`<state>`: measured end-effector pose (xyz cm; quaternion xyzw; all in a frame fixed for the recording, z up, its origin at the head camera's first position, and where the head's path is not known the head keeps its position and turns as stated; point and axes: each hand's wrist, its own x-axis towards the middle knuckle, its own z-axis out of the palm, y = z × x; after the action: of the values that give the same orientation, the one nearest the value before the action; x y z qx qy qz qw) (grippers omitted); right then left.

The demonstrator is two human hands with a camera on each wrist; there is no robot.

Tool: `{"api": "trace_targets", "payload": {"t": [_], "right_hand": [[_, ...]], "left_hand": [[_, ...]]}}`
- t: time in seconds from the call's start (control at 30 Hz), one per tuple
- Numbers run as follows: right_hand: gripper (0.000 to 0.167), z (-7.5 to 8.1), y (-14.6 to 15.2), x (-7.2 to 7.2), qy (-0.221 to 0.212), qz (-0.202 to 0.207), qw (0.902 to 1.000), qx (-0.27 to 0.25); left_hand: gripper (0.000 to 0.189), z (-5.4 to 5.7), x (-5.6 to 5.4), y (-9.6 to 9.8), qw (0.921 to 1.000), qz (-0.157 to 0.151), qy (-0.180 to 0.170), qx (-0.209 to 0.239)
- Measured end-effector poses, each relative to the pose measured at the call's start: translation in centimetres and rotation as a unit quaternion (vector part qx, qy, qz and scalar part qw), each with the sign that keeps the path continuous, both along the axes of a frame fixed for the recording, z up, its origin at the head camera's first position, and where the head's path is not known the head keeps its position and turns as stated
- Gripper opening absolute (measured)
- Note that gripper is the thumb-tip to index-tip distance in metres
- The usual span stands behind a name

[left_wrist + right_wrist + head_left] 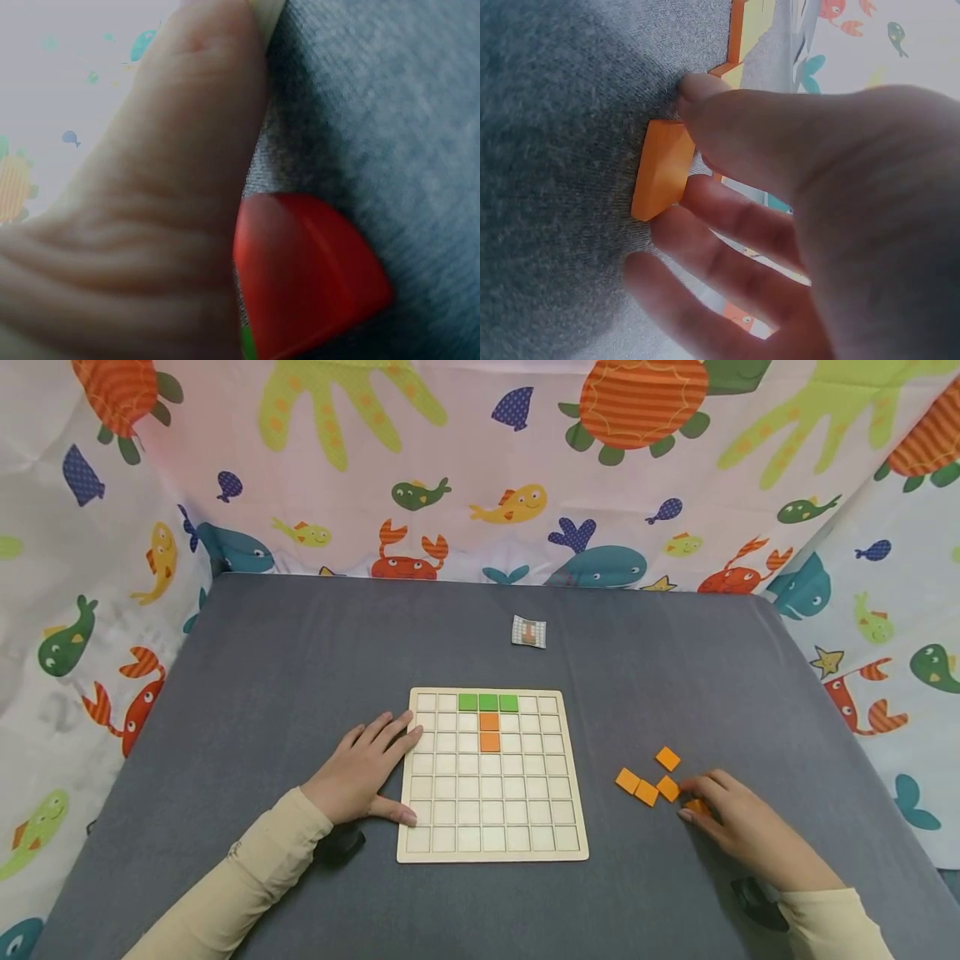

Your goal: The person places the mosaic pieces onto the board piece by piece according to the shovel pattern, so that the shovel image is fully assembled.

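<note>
A wooden grid board [491,857] lies flat on the table. Three green tiles [488,702] sit side by side in its top row, with two orange tiles [489,732] in a column below the middle one. My left hand [356,777] rests at the board's left edge, fingers spread and thumb on the frame. To the right of the board, my right hand [738,827] pinches an orange tile [664,169] between thumb and fingers, low over the cloth. Several loose orange tiles [646,792] lie just left of that hand.
A small printed card [528,632] showing a grid lies beyond the board. Grey cloth [315,643] covers the table, and a curtain with sea animals [465,443] stands around its back and sides. A smooth red object [307,274] of unclear kind shows beside the left thumb.
</note>
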<state>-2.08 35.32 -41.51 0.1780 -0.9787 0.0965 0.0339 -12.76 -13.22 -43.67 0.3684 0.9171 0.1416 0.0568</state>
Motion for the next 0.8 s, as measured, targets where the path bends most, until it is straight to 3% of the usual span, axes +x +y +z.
{"api": "trace_targets", "payload": {"t": [0.27,0.6,0.8], "right_hand": [[0.033,-0.1,0.6,0.7,0.006,-0.028,0.9996,0.006],[0.032,-0.3,0.9,0.9,0.020,-0.016,0.9996,-0.009],[0.040,1.0,0.7,0.1,0.057,0.004,0.9983,-0.014]], "left_hand": [[0.110,-0.1,-0.1,0.1,0.9999,-0.003,0.012,-0.004],[0.110,0.1,0.0,0.0,0.9999,-0.001,0.016,0.000],[0.109,0.1,0.1,-0.1,0.9999,-0.004,0.012,0.005]]}}
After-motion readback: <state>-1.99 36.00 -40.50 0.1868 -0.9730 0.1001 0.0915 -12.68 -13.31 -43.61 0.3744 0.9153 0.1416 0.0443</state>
